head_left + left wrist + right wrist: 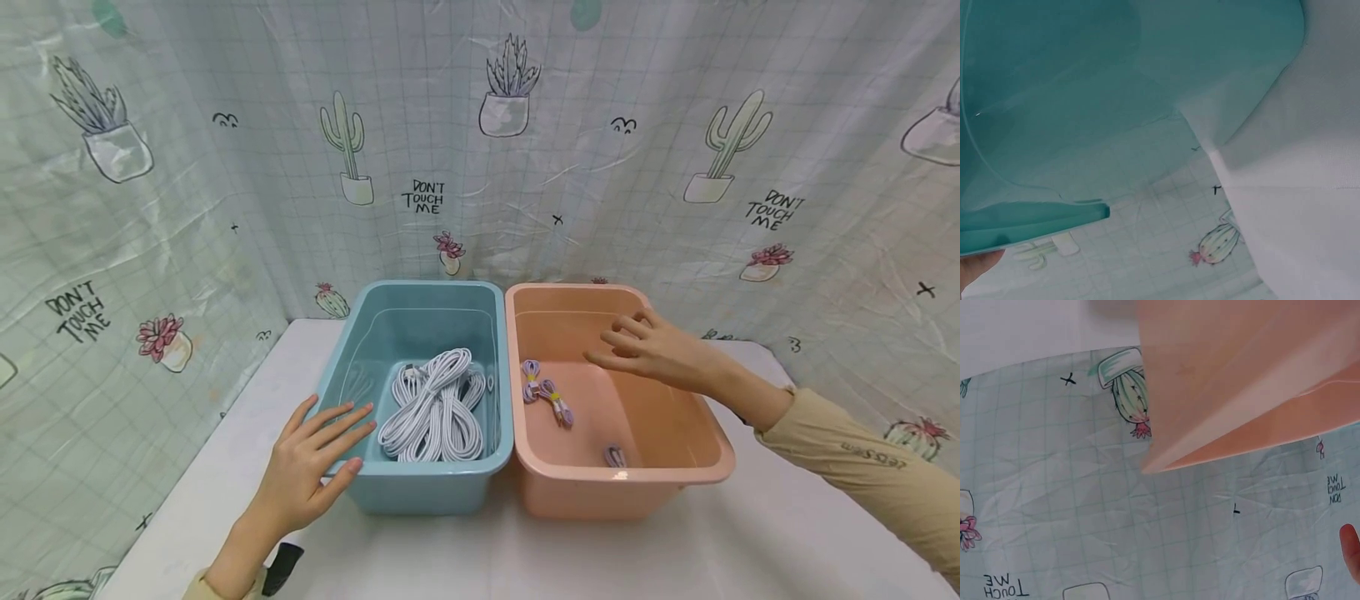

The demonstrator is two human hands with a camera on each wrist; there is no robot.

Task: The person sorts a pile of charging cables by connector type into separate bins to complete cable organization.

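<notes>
Fingers spread, my left hand (307, 462) rests at the near left corner of a blue plastic bin (423, 469). Bundled white cables (435, 408) lie heaped inside that bin. My right hand (652, 354) hovers over the right side of an orange bin (626, 473), its fingers loosely bent with nothing between them. On the orange floor, two small lilac cables (555, 402) with yellow ties lie to the left, and another small cable (615, 456) lies near the front wall. The wrist views mostly show the bins' outer walls, with one right fingertip (1352, 547) at the edge.
The two bins stand side by side on a white table (420, 558). Behind and beside it hangs a curtain (540, 175) printed with cacti and potted plants.
</notes>
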